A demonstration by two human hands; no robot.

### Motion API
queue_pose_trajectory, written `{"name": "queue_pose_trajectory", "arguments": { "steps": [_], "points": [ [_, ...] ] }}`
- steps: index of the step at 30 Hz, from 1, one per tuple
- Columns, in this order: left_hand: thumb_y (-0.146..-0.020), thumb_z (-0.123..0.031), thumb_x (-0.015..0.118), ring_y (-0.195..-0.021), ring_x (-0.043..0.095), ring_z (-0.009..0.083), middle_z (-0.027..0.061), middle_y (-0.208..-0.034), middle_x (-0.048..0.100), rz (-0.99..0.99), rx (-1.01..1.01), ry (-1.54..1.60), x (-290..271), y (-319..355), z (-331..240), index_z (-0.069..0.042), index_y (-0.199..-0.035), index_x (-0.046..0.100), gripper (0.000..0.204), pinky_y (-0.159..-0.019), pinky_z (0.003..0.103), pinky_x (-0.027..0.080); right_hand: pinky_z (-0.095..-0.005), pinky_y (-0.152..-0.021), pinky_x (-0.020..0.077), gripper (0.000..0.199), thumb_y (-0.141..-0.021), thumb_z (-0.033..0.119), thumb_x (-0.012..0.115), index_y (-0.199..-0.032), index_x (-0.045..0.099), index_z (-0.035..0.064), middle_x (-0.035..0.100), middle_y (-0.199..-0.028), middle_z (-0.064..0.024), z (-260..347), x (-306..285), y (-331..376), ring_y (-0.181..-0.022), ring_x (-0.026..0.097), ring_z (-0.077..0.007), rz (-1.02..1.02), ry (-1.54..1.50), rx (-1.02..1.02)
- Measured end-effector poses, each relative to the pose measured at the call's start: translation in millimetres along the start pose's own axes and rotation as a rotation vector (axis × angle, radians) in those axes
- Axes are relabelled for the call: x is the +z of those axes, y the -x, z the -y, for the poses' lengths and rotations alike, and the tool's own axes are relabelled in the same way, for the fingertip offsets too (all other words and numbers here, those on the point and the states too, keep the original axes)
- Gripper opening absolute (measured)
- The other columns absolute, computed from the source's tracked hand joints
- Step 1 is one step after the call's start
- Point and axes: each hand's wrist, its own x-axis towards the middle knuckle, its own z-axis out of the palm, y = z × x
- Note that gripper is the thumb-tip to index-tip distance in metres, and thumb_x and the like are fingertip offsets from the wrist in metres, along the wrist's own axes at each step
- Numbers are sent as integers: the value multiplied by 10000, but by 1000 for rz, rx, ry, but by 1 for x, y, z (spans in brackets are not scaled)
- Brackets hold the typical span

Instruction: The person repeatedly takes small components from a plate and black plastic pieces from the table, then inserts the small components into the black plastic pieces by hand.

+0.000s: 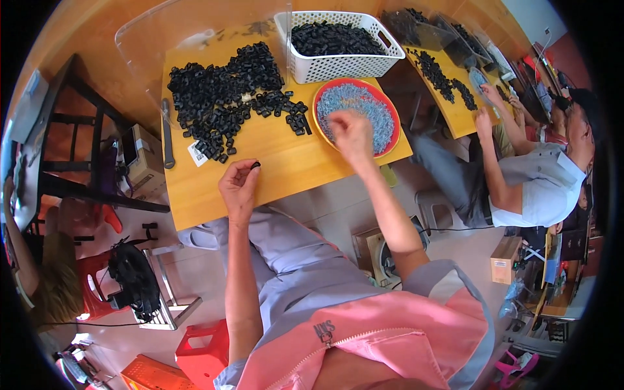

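Black part (255, 165), small, stubby, in the thumb-and-finger pinch of the left hand (238, 187); grip of right hand (353, 135) unclear.

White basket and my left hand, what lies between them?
In the head view, loose black pieces, then bare yellow tabletop nearer the left hand.

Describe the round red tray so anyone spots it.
On the nearest yellow wooden table, find the white perforated plastic basket. Just below it in view is the round red tray, under the right hand; unlike the rectangular basket, it holds small blue-grey pieces.
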Motion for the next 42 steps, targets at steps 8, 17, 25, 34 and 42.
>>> {"name": "queue_pose_trajectory", "arguments": {
  "steps": [8,17,25,34,42],
  "points": [
    [-782,22,612,-763,563,67,18,-850,613,-27,-9,-27,5,1,-3,11,-930,602,149,-716,186,445,-306,-620,467,83,-726,38,629,-806,636,16,627,-744,-114,-62,-14,-19,-667,605,-205,105,142,79],
    [-780,12,620,-761,562,68,16,-836,611,-26,-26,-35,2,3,-7,11,-926,601,148,-716,188,444,-203,-564,424,64,-794,61,613,-831,639,16,609,-735,5,-37,-24,-20,-633,534,-66,159,-627,450],
    [-768,22,629,-733,572,69,19,-832,625,7,-40,45,4,0,-1,13,-924,610,158,-687,192,461,-202,-602,475,105,-801,57,617,-877,622,-16,637,-768,-53,40,38,24,-651,582,-82,367,-852,346],
    [-770,22,635,-735,580,67,27,-829,624,-1,-36,106,3,4,-5,20,-910,602,144,-686,187,476,-192,-592,463,87,-805,46,613,-863,621,-19,613,-741,-26,67,74,39,-633,556,-67,460,-764,243],
    [-766,35,631,-731,571,63,22,-822,615,-4,-36,107,3,1,-3,21,-925,593,165,-685,181,478,-192,-600,449,90,-803,37,610,-872,622,-19,617,-755,-23,74,72,40,-648,550,-65,435,-761,235]
  ]
}}
